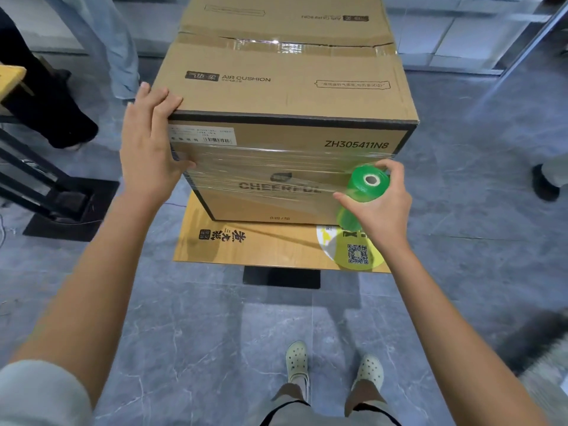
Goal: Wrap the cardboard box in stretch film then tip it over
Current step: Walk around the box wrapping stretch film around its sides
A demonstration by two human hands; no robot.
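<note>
Head view: the left hand (150, 142) presses flat on the box (285, 96) corner. The right hand (379, 204) grips the green film roll (365, 189) beside its wrapped front.

matt cardboard box (285, 87), glossy film (261, 176)

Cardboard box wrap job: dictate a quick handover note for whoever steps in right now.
Left grip: flat on the cardboard box at its near left corner, thumb on the front face.
Right grip: holds the green film roll by the front right edge.
Box stands upright on a flattened carton.
Done: a band of stretch film across the front face.
Left: top and bottom of that face bare; tipping over.
</note>
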